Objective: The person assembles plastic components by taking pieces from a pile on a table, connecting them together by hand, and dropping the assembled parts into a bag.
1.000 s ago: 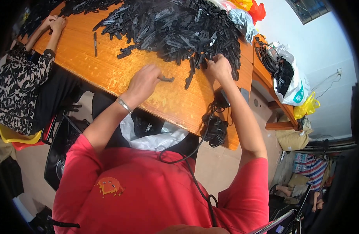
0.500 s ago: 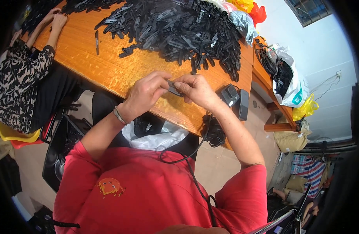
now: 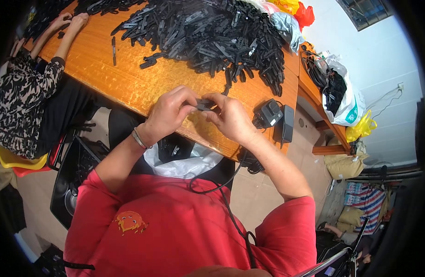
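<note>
Over the near edge of the table, both hands meet at a small, slim black plastic piece point(image 3: 203, 105). My left hand point(image 3: 168, 112) is closed, pinching one end between thumb and fingertips. At the other end, the thumb and bent fingers of my right hand point(image 3: 232, 121) grip the piece; part of it is hidden by them. Beyond the hands spreads a large heap of similar black pieces point(image 3: 198, 37). A few of these lie in a short line from the heap toward my right hand.
Black power adapters point(image 3: 269, 114) sit by the table's right edge. A pen-like object point(image 3: 114, 51) lies left of the heap. Below the table edge is a white bag point(image 3: 187, 165). A co-worker's hands point(image 3: 76, 24) are at the far left. A stuffed white bag point(image 3: 355, 99) stands right.
My right hand's fingers have shifted round the piece, with the thumb lower and the index finger along its far side. The co-worker's hand has moved slightly right.
</note>
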Demonstrator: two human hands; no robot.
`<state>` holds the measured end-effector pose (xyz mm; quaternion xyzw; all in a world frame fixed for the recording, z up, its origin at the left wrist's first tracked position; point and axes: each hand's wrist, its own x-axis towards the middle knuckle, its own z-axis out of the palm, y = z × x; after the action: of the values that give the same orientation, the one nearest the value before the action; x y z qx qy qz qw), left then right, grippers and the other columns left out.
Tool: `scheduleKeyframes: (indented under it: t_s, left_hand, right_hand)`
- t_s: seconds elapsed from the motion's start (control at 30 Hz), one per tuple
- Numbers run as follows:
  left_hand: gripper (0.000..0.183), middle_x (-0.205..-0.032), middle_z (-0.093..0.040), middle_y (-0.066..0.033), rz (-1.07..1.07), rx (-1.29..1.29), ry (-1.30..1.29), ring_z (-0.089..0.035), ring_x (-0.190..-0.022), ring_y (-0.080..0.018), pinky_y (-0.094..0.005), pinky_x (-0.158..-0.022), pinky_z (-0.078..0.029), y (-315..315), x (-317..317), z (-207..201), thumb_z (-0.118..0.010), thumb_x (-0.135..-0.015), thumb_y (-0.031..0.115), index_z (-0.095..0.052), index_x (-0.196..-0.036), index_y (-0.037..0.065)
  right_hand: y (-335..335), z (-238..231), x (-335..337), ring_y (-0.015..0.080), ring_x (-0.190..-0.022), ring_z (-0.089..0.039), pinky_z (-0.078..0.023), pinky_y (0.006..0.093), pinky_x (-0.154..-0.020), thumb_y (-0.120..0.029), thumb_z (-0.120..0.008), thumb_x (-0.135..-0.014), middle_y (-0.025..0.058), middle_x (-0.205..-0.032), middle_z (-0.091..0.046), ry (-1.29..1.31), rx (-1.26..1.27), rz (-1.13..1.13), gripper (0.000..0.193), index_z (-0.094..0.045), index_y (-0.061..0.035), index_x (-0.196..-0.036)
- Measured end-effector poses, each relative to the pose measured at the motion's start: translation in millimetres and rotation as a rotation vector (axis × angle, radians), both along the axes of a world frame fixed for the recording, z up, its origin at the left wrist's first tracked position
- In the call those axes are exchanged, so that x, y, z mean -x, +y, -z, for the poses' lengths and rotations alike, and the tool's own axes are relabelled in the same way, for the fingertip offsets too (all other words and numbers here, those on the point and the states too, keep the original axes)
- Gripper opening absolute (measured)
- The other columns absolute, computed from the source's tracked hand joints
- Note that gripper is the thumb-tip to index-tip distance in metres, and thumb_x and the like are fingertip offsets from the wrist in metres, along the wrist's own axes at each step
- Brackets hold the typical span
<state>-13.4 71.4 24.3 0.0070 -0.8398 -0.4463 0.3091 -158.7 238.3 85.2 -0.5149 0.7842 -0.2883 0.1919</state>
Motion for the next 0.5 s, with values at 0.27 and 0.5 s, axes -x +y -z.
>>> scheduleKeyframes:
  t_s: [0.27,0.5]
  left_hand:
    - [0.021,-0.103,-0.070,-0.0144,-0.012,-0.024,-0.081,-0.072,-0.092,-0.0261,-0.0340,-0.080,-0.057,2,-3,-2,-0.076,-0.083,-0.007,-0.064,-0.099,0.000]
    - [0.027,-0.105,-0.073,-0.0127,0.061,-0.214,-0.193,-0.069,-0.083,-0.0166,-0.0298,-0.075,-0.055,11,-16,-6,-0.076,-0.090,0.002,-0.067,-0.115,-0.002]
  right_hand:
    - [3,9,-4,0.0410,-0.090,-0.073,-0.056,0.0472,-0.075,-0.014,-0.079,-0.089,0.0222,-0.096,-0.073,0.093,0.101,0.024,0.024,-0.074,-0.0028,-0.109]
    - [10,22,-6,0.0409,-0.090,-0.072,-0.057,0.0450,-0.077,-0.014,-0.080,-0.087,0.0212,-0.096,-0.073,-0.051,0.118,-0.036,0.026,-0.076,-0.0038,-0.111]
